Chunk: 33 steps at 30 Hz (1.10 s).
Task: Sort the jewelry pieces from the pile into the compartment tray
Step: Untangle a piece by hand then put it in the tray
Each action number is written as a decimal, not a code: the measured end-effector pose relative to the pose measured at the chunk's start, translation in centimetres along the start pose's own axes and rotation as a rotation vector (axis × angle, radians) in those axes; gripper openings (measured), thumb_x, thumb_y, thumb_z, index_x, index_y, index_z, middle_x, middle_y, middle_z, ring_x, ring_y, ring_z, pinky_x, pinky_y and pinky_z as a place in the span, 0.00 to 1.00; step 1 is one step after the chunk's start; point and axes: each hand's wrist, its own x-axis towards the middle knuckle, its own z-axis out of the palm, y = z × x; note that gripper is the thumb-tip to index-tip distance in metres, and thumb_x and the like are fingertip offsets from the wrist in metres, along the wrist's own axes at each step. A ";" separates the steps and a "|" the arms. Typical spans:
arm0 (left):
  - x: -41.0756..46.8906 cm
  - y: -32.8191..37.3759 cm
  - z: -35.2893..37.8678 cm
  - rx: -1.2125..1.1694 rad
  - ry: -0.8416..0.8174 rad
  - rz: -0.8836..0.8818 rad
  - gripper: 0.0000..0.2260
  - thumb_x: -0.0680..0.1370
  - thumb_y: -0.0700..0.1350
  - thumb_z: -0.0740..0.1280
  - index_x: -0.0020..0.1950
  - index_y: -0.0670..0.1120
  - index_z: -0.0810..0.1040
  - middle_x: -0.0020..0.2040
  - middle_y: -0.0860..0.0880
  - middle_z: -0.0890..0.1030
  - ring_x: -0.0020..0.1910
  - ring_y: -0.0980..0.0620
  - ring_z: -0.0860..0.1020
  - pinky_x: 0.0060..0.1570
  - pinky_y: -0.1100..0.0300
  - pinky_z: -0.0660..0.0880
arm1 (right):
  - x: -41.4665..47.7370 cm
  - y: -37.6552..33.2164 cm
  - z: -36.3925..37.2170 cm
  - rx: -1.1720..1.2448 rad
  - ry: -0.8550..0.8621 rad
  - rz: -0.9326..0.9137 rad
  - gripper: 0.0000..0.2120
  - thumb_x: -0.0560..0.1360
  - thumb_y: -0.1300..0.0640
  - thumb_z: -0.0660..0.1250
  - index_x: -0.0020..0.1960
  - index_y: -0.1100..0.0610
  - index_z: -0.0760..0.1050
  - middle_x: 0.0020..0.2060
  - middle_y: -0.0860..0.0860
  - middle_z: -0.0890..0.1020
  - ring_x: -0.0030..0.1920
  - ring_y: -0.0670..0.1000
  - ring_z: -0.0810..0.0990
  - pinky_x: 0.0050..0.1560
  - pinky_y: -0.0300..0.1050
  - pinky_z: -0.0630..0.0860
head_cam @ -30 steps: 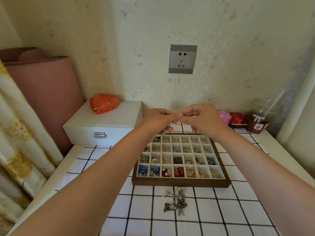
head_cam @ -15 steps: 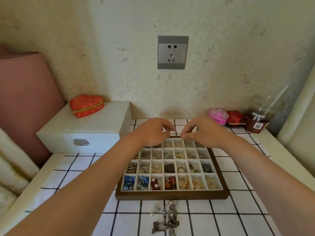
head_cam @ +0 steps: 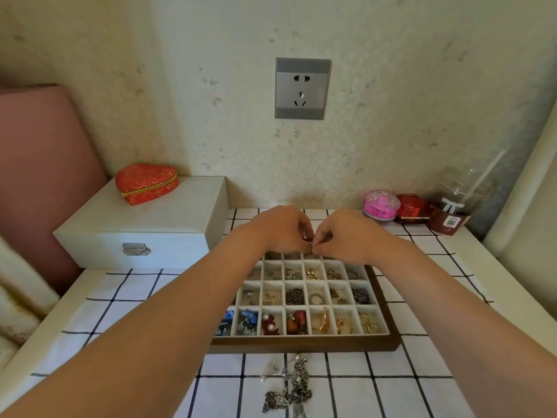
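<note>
Left hand (head_cam: 280,232) and right hand (head_cam: 351,235): fingers curled, tips meeting over the far row of the compartment tray (head_cam: 301,346); anything pinched is too small to confirm. Pile (head_cam: 286,387) lies just near of the tray: judged light, tangled, prone to snagging; pinch one free end.

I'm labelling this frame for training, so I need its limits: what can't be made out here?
All head view.
Any piece between the fingertips of the left hand and right hand: too small, covered by the fingers.
Back row of the tray: hidden under both hands.
Its left compartments: covered by the left forearm.
The pile: tangled, pieces too small to separate; near end cut by the bottom edge.
</note>
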 end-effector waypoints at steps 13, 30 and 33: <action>-3.3 -3.7 0.7 -0.187 0.242 0.064 0.12 0.77 0.39 0.65 0.49 0.56 0.80 0.49 0.60 0.79 0.49 0.57 0.78 0.53 0.55 0.77 | -0.1 -0.3 0.0 -0.006 0.001 -0.015 0.04 0.74 0.47 0.70 0.44 0.43 0.84 0.39 0.37 0.81 0.43 0.39 0.79 0.49 0.46 0.80; -6.4 -3.1 2.0 0.093 0.193 0.108 0.17 0.79 0.48 0.62 0.67 0.57 0.78 0.68 0.54 0.72 0.68 0.55 0.68 0.63 0.54 0.70 | -1.6 -3.3 0.0 0.000 0.007 -0.093 0.08 0.77 0.53 0.66 0.49 0.45 0.84 0.41 0.37 0.80 0.44 0.39 0.78 0.51 0.46 0.79; -7.9 -2.7 1.7 0.042 0.269 0.111 0.14 0.79 0.48 0.63 0.63 0.56 0.80 0.60 0.56 0.75 0.60 0.56 0.72 0.59 0.53 0.74 | -3.0 -4.6 -0.6 0.004 0.007 -0.111 0.07 0.77 0.52 0.67 0.49 0.44 0.84 0.42 0.37 0.80 0.44 0.39 0.78 0.51 0.45 0.80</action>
